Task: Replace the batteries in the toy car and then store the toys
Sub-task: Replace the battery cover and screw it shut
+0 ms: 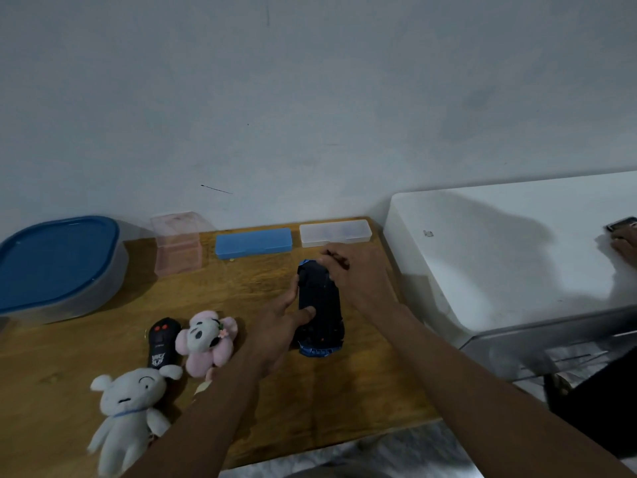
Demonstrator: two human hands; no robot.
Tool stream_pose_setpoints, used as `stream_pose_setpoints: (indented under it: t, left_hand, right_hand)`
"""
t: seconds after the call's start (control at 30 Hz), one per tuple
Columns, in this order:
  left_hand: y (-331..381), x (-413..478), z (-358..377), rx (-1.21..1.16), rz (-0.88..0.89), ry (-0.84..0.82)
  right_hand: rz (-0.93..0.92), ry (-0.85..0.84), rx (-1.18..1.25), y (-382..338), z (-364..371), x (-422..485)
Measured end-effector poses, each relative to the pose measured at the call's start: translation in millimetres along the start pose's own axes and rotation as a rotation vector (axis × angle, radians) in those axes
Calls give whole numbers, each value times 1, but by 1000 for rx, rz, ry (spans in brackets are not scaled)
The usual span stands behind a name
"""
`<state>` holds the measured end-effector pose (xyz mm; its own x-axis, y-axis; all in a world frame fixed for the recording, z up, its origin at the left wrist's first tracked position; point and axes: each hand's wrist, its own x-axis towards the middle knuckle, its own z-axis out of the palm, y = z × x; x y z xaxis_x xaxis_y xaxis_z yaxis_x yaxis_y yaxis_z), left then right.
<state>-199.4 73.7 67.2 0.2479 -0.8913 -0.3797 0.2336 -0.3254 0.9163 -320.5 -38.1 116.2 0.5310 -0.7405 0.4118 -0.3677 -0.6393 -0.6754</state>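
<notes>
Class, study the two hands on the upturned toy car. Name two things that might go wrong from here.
1. The left hand presses its thumb on the underside of the car while the right hand holds its far end; under hard pressure the car may slip from the grip.
2. The left forearm passes right beside the pink plush; a jerk could knock it away.
</notes>
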Motion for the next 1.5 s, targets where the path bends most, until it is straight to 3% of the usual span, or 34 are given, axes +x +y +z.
stream_pose_setpoints:
  t: [0.3, 0.63, 0.8, 0.9, 1.03, 1.23, 1.5]
  left_hand:
    - [9, -2, -3, -70, 10, -3]
    - [6, 2, -9, -65, 12, 35]
    - [-1, 1, -5, -126, -47, 48]
    - [-9, 1, 0, -127, -132, 42]
    - [-23, 4, 8, -195, -222, 32]
    - [-37, -3, 28, -397, -225, -79]
    - [-45, -8, 34, -677, -195, -267]
  right_hand:
    - [166, 65, 187, 5, 1, 1]
    - [132, 81, 59, 8, 1, 4]
    - [371, -23, 42, 22, -1, -12]
    - [441, -92, -76, 36, -4, -32]
    - [550, -179, -61, 53, -9, -62]
    - [644, -210, -75, 68, -17, -94]
    - [640, -256, -117, 77, -22, -105]
